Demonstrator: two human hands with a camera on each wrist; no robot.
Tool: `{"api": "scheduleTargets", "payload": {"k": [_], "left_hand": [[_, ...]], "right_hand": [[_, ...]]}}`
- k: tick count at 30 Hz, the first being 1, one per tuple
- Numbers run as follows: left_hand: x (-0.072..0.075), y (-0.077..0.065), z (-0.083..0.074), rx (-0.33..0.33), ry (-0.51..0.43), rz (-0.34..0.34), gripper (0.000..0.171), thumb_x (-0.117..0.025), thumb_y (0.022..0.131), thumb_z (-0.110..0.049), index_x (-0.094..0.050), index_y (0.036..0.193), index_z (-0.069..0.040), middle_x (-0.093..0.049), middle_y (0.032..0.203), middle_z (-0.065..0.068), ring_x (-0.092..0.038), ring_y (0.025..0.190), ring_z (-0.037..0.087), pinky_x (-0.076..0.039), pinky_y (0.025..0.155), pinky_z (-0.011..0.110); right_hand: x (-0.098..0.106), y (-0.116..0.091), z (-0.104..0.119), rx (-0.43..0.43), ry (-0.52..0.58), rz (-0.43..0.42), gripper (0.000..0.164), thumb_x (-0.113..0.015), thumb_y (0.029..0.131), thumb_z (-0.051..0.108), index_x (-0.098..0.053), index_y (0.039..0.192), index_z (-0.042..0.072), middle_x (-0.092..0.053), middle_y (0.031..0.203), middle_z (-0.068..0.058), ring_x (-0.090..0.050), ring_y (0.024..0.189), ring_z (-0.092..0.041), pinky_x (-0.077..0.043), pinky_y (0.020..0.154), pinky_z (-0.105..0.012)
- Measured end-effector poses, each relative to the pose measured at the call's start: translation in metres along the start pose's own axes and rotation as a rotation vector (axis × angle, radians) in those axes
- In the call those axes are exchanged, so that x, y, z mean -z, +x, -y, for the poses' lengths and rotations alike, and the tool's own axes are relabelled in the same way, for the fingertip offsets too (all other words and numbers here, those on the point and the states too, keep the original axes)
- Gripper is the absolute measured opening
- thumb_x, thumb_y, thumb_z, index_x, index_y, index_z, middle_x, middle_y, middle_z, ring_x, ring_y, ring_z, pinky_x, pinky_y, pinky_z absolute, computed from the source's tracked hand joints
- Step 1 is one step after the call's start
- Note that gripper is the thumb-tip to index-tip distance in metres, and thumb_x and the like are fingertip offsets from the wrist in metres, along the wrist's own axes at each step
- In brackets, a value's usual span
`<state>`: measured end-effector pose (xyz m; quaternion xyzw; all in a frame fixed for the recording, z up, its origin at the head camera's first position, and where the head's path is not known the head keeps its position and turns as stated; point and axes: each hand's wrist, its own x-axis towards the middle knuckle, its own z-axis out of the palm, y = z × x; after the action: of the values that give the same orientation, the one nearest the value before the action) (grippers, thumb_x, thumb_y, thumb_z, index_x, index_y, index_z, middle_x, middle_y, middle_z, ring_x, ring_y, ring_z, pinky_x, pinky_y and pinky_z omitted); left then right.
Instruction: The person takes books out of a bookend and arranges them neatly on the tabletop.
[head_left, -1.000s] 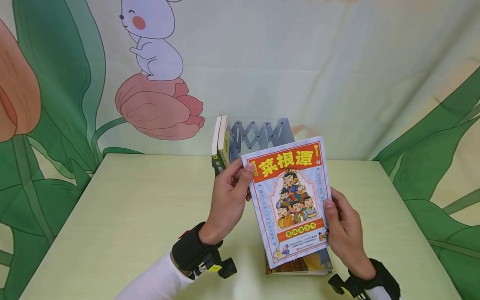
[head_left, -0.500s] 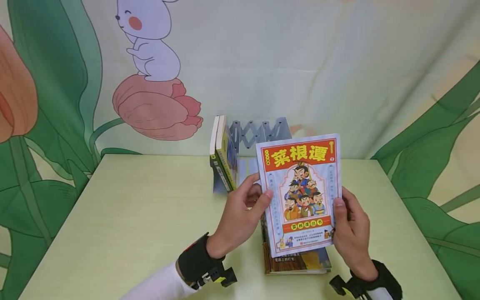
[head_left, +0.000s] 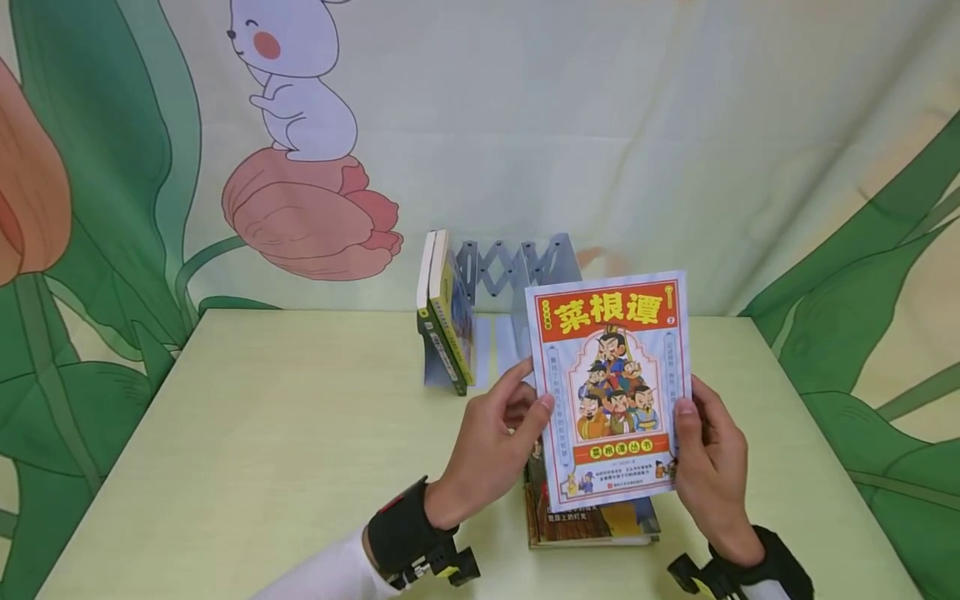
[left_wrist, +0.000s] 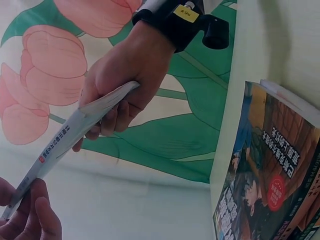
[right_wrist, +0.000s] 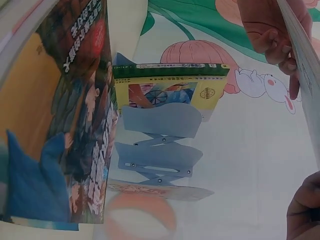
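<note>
A white and red paperback book with cartoon figures on its cover is held up, front facing the head camera. My left hand pinches its left edge, thumb on the cover and fingers partly behind. On the opposite edge my right hand grips it, thumb in front; its other fingers are mostly hidden by the book. In the left wrist view the book appears nearly edge-on between both hands. Below it lies a stack of books, brown and dark on top, partly covered by the held book.
Behind stands a blue-grey expanding book rack with crisscross bars. Two books stand upright against its left end, one with a green spine, one yellow. The pale table meets a printed curtain at the back.
Both hands have carried the book rightward, and it has turned more upright. My left hand has slid lower along its left edge. The upright books and rack stay in place.
</note>
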<state>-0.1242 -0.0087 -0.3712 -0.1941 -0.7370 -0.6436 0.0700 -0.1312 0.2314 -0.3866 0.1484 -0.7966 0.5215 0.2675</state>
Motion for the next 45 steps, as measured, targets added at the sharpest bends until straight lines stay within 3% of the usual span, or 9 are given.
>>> {"api": "scheduleTargets", "payload": {"k": [10, 14, 21, 24, 30, 34, 40, 45], "left_hand": [[-0.001, 0.002, 0.006, -0.022, 0.032, 0.004, 0.051, -0.052, 0.102, -0.019, -0.037, 0.150, -0.008, -0.068, 0.087, 0.007, -0.068, 0.075, 0.011, -0.054, 0.073, 0.026], [-0.002, 0.001, 0.011, 0.003, 0.041, -0.001, 0.054, -0.053, 0.102, -0.022, -0.036, 0.151, -0.007, -0.070, 0.089, 0.005, -0.068, 0.075, 0.009, -0.052, 0.072, 0.023], [-0.004, 0.000, 0.020, 0.047, 0.055, 0.006, 0.055, -0.055, 0.101, -0.023, -0.037, 0.151, -0.006, -0.069, 0.086, 0.003, -0.064, 0.070, 0.013, -0.047, 0.068, 0.021], [-0.004, -0.001, 0.024, 0.063, 0.066, 0.011, 0.055, -0.055, 0.101, -0.022, -0.036, 0.151, -0.006, -0.068, 0.083, 0.002, -0.061, 0.065, 0.015, -0.043, 0.062, 0.020], [-0.005, -0.001, 0.031, 0.094, 0.077, 0.024, 0.056, -0.054, 0.102, -0.024, -0.035, 0.151, -0.006, -0.069, 0.082, 0.002, -0.056, 0.060, 0.008, -0.040, 0.059, 0.019], [-0.006, -0.002, 0.037, 0.116, 0.082, 0.019, 0.056, -0.055, 0.101, -0.025, -0.036, 0.151, -0.006, -0.070, 0.083, 0.003, -0.059, 0.062, 0.009, -0.039, 0.060, 0.019], [-0.007, -0.004, 0.043, 0.149, 0.059, 0.024, 0.057, -0.056, 0.101, -0.026, -0.037, 0.151, -0.008, -0.070, 0.083, 0.006, -0.049, 0.055, 0.006, -0.033, 0.057, 0.019], [-0.008, -0.006, 0.048, 0.158, 0.068, 0.040, 0.056, -0.054, 0.101, -0.028, -0.036, 0.151, -0.008, -0.069, 0.083, 0.007, -0.050, 0.055, 0.008, -0.034, 0.054, 0.019]], "right_hand": [[0.005, -0.001, -0.003, -0.071, -0.023, 0.036, 0.037, -0.043, 0.104, 0.005, -0.053, 0.139, 0.005, -0.063, 0.101, 0.017, -0.064, 0.072, -0.003, -0.053, 0.057, -0.019], [0.007, -0.002, -0.005, -0.125, -0.046, 0.048, 0.037, -0.044, 0.104, 0.008, -0.054, 0.139, 0.007, -0.063, 0.100, 0.018, -0.066, 0.072, -0.003, -0.054, 0.056, -0.021], [0.010, -0.008, -0.012, -0.183, -0.112, 0.106, 0.040, -0.045, 0.104, 0.014, -0.050, 0.144, 0.009, -0.068, 0.110, -0.010, -0.067, 0.074, -0.001, -0.056, 0.057, -0.022], [0.011, -0.010, -0.016, -0.189, -0.123, 0.128, 0.040, -0.046, 0.104, 0.015, -0.050, 0.143, 0.009, -0.069, 0.108, -0.017, -0.066, 0.071, -0.003, -0.056, 0.057, -0.023], [0.010, -0.013, -0.022, -0.206, -0.129, 0.150, 0.040, -0.046, 0.104, 0.017, -0.051, 0.142, 0.006, -0.069, 0.105, -0.017, -0.066, 0.069, -0.006, -0.055, 0.056, -0.024], [0.010, -0.014, -0.026, -0.191, -0.124, 0.159, 0.039, -0.047, 0.104, 0.015, -0.052, 0.141, 0.005, -0.070, 0.103, -0.018, -0.066, 0.068, -0.005, -0.055, 0.054, -0.024], [0.011, -0.017, -0.031, -0.197, -0.137, 0.185, 0.039, -0.047, 0.104, 0.017, -0.052, 0.140, 0.003, -0.070, 0.102, -0.018, -0.066, 0.067, -0.006, -0.055, 0.053, -0.025], [0.011, -0.020, -0.036, -0.215, -0.176, 0.211, 0.041, -0.045, 0.105, 0.020, -0.050, 0.142, 0.002, -0.069, 0.104, -0.017, -0.066, 0.068, -0.007, -0.055, 0.054, -0.026]]}}
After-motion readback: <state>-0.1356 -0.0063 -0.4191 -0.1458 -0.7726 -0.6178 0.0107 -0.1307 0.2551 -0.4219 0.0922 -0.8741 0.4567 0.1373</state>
